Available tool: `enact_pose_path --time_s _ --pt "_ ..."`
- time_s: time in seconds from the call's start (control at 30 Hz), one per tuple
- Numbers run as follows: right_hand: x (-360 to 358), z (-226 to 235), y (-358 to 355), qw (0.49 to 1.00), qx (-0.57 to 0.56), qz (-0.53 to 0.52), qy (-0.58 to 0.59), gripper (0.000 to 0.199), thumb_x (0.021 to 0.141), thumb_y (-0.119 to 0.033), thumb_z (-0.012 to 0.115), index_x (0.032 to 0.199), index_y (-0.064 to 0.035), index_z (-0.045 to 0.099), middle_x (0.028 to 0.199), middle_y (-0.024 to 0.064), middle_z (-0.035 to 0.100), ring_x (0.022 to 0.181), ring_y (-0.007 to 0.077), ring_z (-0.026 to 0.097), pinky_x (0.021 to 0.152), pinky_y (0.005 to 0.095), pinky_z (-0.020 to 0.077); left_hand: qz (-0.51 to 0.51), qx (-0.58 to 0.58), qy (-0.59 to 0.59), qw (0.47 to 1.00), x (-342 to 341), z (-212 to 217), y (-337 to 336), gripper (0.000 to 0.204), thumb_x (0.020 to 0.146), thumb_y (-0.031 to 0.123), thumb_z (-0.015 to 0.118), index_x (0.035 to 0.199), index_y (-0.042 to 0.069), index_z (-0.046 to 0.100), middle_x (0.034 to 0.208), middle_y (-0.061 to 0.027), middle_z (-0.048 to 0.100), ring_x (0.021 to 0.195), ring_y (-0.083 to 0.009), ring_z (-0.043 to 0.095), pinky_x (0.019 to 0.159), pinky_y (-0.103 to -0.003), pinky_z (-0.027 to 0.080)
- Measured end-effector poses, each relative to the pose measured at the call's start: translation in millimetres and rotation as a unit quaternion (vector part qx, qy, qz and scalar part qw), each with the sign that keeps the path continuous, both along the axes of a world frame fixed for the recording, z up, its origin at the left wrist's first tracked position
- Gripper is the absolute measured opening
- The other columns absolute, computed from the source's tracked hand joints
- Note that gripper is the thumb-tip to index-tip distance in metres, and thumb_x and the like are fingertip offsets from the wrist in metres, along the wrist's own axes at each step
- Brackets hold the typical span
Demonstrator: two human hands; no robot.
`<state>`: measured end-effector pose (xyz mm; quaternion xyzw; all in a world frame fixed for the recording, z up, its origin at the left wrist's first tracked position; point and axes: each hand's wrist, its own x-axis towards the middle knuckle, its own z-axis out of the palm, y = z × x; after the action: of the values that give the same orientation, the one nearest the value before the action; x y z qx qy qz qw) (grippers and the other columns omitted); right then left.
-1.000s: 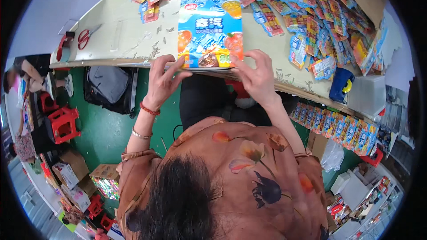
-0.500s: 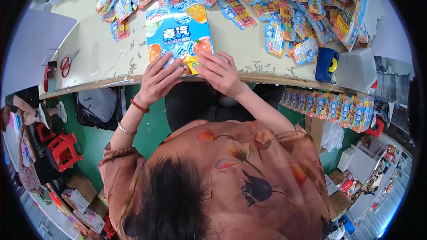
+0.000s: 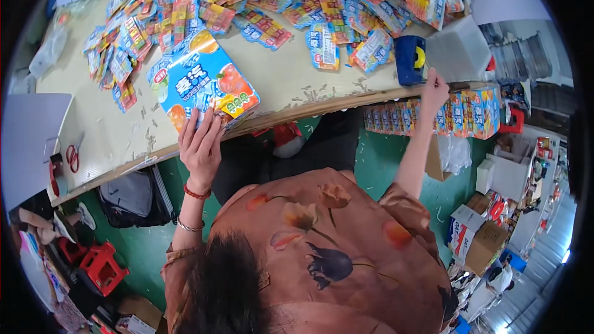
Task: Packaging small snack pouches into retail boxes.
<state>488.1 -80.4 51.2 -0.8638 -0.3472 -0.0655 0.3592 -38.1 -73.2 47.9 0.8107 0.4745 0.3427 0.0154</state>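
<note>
A blue cardboard candy box (image 3: 201,80) with fruit pictures lies at a slant on the table, near its front edge. My left hand (image 3: 201,148) grips the near side of this box, its fingers laid over the printed face; the thumb is mostly hidden. Over at the right, my right hand (image 3: 435,91) is closed in a pinch beside a dark blue tape dispenser (image 3: 408,65) with a yellow core. Its fingertips are at the tape end by the dispenser's near right corner; the strip itself is barely visible.
Candy blister packs (image 3: 272,28) lie heaped across the far table (image 3: 281,83). A translucent bin (image 3: 458,49) stands right of the dispenser. Red scissors (image 3: 73,158) lie at the left. Filled candy boxes (image 3: 467,114) line up below the right edge. A dark bag (image 3: 133,198) sits under the table.
My right hand has left the box and reached right to the tape dispenser. The box has turned at a slant under my left hand. The whole view has swung toward the right.
</note>
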Motion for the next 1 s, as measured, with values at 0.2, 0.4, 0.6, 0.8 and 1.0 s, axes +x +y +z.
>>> enact_pose_path --time_s 0.2,0.4,0.6,0.8,1.0 --pt "45 9 -4 0.936 -0.048 0.103 0.332 0.025 0.088 -0.025 0.065 0.092 -0.0011 0.071 0.088 0.0051 0.07 0.086 0.0137 0.06 0.083 0.0274 0.0404 -0.008 -0.003 0.005 1.0 0 -2 0 0.035 0.078 0.006 0.072 0.112 0.011 0.067 0.124 -0.0034 0.062 0.122 -0.0263 0.053 0.102 -0.036 0.038" --pt "33 11 -38 0.863 0.164 0.053 0.475 0.015 0.087 -0.017 0.067 0.098 -0.0072 0.066 0.08 -0.0025 0.062 0.075 0.0071 0.055 0.062 0.0223 0.0379 0.0 -0.001 0.013 1.0 0 -2 -2 0.034 0.078 0.005 0.072 0.112 0.011 0.067 0.124 -0.0038 0.062 0.123 -0.0274 0.052 0.102 -0.037 0.039" --pt "16 -54 -54 0.793 0.242 0.125 0.545 0.011 0.09 -0.013 0.064 0.084 -0.0039 0.06 0.07 0.0029 0.057 0.058 0.0128 0.053 0.054 0.0256 0.043 0.001 0.002 0.014 1.0 2 -5 0 0.035 0.078 0.005 0.072 0.112 0.01 0.068 0.123 -0.0038 0.062 0.123 -0.0279 0.052 0.103 -0.039 0.038" --pt "-21 -84 -41 0.73 0.281 0.016 0.622 0.008 0.094 -0.009 0.053 0.093 -0.0009 0.055 0.067 0.0036 0.051 0.055 0.0131 0.047 0.048 0.0253 0.0381 0.011 -0.006 0.0 1.0 7 2 -1 0.034 0.078 0.004 0.072 0.111 0.01 0.068 0.123 -0.004 0.062 0.123 -0.0267 0.052 0.102 -0.038 0.038" --pt "-215 3 -17 0.619 0.087 0.34 0.702 0.011 0.094 -0.011 0.054 0.087 -0.0033 0.058 0.065 0.0036 0.056 0.048 0.01 0.051 0.041 0.0217 0.0375 0.024 -0.015 -0.021 0.999 12 5 -4 0.041 0.075 0.004 0.073 0.115 0.008 0.064 0.12 -0.0066 0.064 0.12 -0.0282 0.054 0.099 -0.038 0.041"
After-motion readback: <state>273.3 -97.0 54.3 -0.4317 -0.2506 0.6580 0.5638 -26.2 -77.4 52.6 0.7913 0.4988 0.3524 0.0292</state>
